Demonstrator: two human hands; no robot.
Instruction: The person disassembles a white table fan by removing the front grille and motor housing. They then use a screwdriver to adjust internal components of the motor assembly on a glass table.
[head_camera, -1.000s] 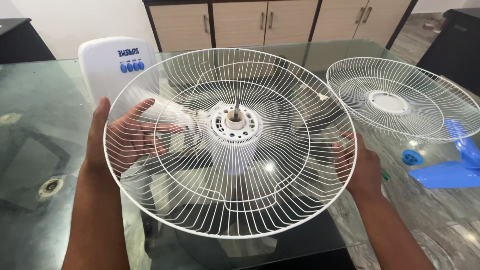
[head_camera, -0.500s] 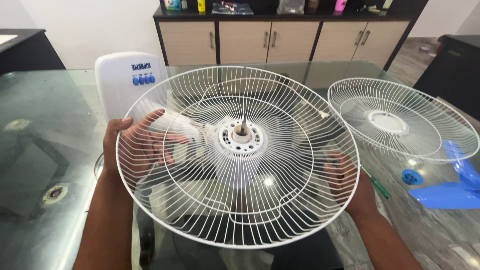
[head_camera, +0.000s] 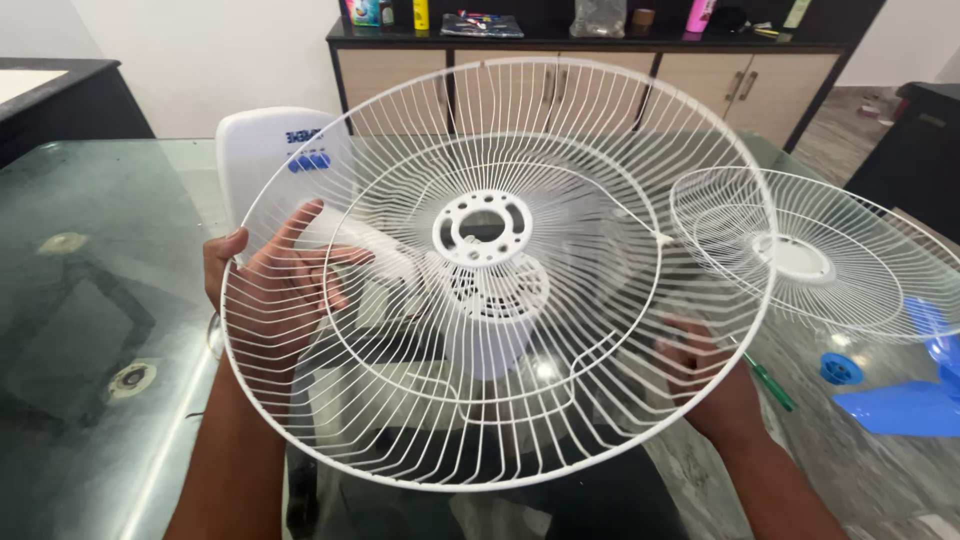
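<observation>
Centre of frame: large white wire fan guard (head_camera: 500, 270), held tilted up off the glass table (head_camera: 90, 300), filling most of the view. Left hand (head_camera: 275, 280) at the guard's left rim, fingers spread behind the wires, thumb at the rim; gripping it. Right hand (head_camera: 705, 375) at the lower right rim, mostly behind the wires, fingers closed on the edge. Behind the guard's hub: white fan motor housing (head_camera: 490, 310) and white fan base (head_camera: 270, 160), upper left. Right of frame: second wire guard (head_camera: 820, 260) lying flat; blue fan blade (head_camera: 910, 400) at the right edge, blue cap (head_camera: 840, 368) beside it. Green screwdriver (head_camera: 772, 382) just beside the right hand.
</observation>
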